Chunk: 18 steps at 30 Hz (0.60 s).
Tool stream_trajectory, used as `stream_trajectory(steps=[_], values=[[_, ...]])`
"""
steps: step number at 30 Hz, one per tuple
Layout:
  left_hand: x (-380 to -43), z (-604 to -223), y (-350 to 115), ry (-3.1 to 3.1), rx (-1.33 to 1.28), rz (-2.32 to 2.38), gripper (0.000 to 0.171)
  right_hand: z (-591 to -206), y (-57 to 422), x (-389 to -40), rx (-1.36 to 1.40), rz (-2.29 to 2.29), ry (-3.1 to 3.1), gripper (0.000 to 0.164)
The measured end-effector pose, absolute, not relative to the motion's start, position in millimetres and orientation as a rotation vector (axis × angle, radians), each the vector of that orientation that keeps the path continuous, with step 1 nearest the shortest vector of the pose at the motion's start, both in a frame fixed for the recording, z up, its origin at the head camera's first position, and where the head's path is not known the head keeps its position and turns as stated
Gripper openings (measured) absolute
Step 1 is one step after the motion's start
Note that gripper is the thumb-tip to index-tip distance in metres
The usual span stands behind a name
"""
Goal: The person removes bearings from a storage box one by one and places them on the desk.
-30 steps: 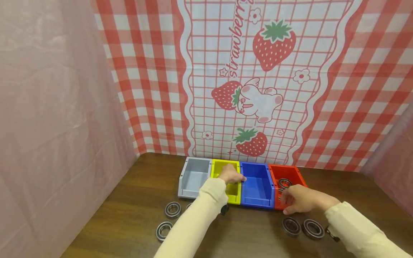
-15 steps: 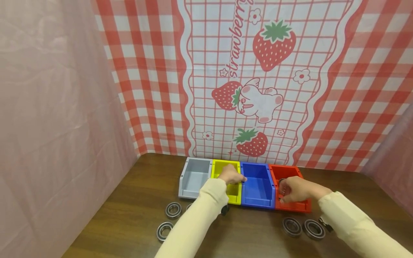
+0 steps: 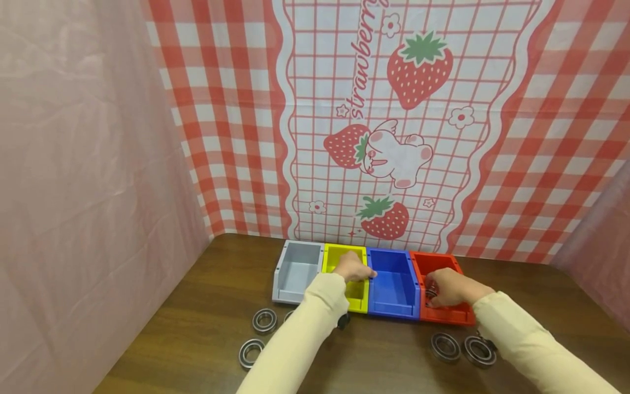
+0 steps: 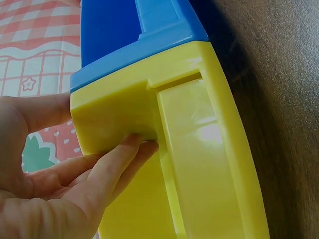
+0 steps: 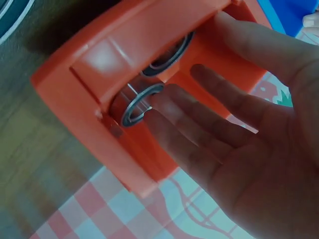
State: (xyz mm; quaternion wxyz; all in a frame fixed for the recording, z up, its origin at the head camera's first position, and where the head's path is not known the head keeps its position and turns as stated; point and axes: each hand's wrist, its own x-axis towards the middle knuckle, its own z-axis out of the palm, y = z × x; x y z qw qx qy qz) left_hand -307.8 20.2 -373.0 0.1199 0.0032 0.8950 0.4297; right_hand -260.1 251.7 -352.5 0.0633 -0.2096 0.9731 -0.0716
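In the head view, my left hand (image 3: 352,267) is at the yellow bin (image 3: 357,302). The left wrist view has its fingers (image 4: 117,162) inside that bin, with the thumb on the other side of the wall it shares with the blue bin (image 4: 172,25); the hand grips this wall. My right hand (image 3: 450,287) reaches into the red bin (image 3: 450,316). Its fingers are spread and nearly straight in the right wrist view, fingertips touching or very near a ball bearing (image 5: 142,104). A second bearing (image 5: 172,57) lies beside it, partly hidden by the bin's front.
A grey bin (image 3: 298,276) stands at the left end of the row. Two bearings (image 3: 445,347) lie on the wooden table (image 3: 384,364) before the red bin. More bearings (image 3: 264,320) lie left of my left forearm, one partly hidden. A checked cloth (image 3: 236,137) hangs behind.
My right hand has moved from the red bin's front edge further into it, over the bearings. The left hand stays on the yellow bin's wall.
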Motion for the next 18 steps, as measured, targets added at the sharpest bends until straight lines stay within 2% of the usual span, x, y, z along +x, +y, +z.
stream_trajectory(steps=[10, 18], values=[[-310.3, -376.7, 22.3, 2.605, -0.004, 1.276, 0.034, -364.1, 248.0, -271.0, -0.546, -0.253, 2.93, 0.03], [-309.5, -377.0, 21.0, 2.611, -0.011, 1.277, 0.034, -370.5, 248.7, -275.8, -0.582, -0.26, 2.966, 0.028]])
